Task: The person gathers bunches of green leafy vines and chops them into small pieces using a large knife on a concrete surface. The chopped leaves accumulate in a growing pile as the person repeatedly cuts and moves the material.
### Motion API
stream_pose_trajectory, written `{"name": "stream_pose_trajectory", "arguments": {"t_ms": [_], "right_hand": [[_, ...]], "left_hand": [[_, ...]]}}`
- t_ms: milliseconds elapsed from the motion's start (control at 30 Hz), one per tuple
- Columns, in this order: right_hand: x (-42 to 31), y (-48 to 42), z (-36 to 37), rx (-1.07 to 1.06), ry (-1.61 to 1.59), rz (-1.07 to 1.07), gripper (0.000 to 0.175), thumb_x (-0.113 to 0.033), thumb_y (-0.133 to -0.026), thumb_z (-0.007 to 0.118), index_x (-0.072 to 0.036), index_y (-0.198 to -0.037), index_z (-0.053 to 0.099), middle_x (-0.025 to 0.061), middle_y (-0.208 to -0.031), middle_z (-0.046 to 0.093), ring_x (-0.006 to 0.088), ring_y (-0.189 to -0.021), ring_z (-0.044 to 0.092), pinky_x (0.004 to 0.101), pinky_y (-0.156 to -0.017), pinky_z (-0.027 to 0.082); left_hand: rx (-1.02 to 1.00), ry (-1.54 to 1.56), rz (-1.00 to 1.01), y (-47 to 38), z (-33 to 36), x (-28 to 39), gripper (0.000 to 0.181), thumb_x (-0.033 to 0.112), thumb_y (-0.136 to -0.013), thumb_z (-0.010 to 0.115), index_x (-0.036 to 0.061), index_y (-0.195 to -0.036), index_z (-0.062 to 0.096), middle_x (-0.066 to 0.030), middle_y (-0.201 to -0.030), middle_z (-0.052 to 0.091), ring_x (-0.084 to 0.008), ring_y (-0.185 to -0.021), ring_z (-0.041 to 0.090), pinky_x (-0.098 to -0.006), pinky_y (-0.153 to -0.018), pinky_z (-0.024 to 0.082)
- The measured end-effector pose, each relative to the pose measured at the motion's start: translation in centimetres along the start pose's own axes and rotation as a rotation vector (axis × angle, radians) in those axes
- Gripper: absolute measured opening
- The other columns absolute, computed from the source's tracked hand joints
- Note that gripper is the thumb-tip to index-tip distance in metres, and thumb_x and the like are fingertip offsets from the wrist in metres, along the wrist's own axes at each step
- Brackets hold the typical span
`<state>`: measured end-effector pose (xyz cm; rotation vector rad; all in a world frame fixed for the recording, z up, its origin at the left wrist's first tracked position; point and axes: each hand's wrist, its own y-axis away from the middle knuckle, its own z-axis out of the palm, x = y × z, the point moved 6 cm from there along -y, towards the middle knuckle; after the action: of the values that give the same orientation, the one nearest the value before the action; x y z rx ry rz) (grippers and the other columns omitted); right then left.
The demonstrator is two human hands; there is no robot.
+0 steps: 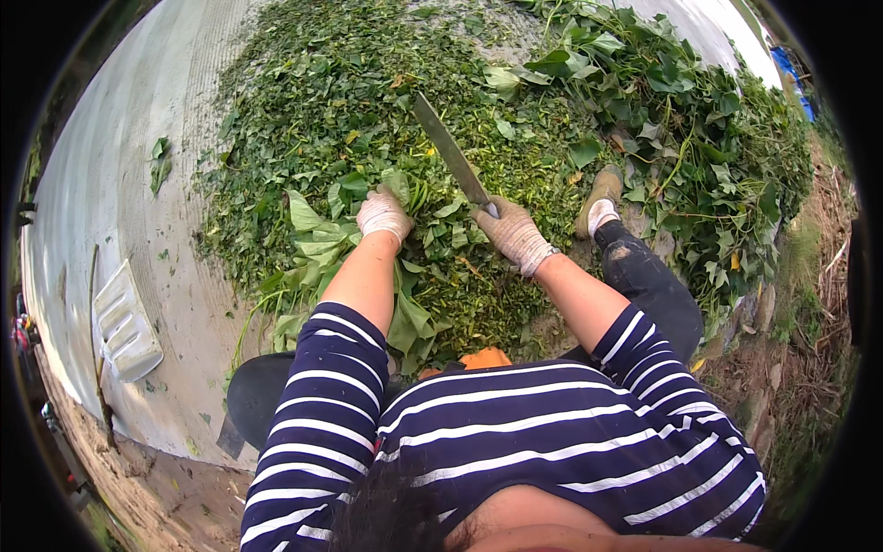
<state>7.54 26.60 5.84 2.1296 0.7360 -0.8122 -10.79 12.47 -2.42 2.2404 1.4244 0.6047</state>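
My left hand (386, 212), in a soiled light work glove, is closed around a bunch of leafy green vines (314, 238) whose leaves hang back along my forearm. My right hand (512, 231), gloved as well, grips the handle of a long knife with a broad straight blade (452, 153). The blade points up and to the left, over a wide layer of chopped leaves and stems (324, 124). It is apart from the bunch in my left hand. The cut ends of the bunch lie just right of my left fingers.
A heap of uncut vines (717, 152) lies at the right, beyond my shoe (601, 196). On the concrete slab (193, 228) at the left are a pale ribbed shovel blade (127, 321) with a thin stick (96, 345) beside it. Dry plant litter (821, 297) covers the ground at far right.
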Motion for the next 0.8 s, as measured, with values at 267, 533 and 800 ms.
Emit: {"name": "stream_pose_trajectory", "arguments": {"t_ms": [267,533,800], "right_hand": [[-4.8,0.7,1.6,-0.048,-0.049,-0.292,0.03,-0.033,-0.095,0.061,-0.003,-0.1,0.06,0.0215,-0.081,0.063,0.0388,-0.076,0.062,0.0444,-0.071,0.05],[7.4,-1.6,8.1,-0.203,0.353,-0.036,0.036,-0.037,-0.095,0.054,-0.005,-0.107,0.063,0.0247,-0.101,0.068,0.0433,-0.098,0.063,0.0494,-0.086,0.049],[-2.5,-1.4,2.9,-0.187,0.234,0.001,0.042,-0.042,-0.092,0.058,-0.005,-0.11,0.065,0.0212,-0.094,0.069,0.0393,-0.09,0.066,0.045,-0.083,0.051]], "left_hand": [[-0.094,-0.135,-0.058,-1.5,1.6,0.6,0.091,0.036,-0.07,0.086,0.0027,-0.138,0.037,-0.019,-0.136,0.049,-0.0331,-0.124,0.056,-0.0423,-0.1,0.05],[-0.012,-0.201,0.01,1.4,1.7,-0.6,0.116,0.051,-0.063,0.088,0.007,-0.15,0.025,-0.0137,-0.146,0.04,-0.0337,-0.138,0.038,-0.0503,-0.114,0.033],[-0.016,-0.242,0.138,0.4,2.1,-2.0,0.064,0.025,-0.078,0.079,-0.0012,-0.128,0.051,-0.0201,-0.122,0.065,-0.0329,-0.108,0.067,-0.0403,-0.087,0.056]]}}
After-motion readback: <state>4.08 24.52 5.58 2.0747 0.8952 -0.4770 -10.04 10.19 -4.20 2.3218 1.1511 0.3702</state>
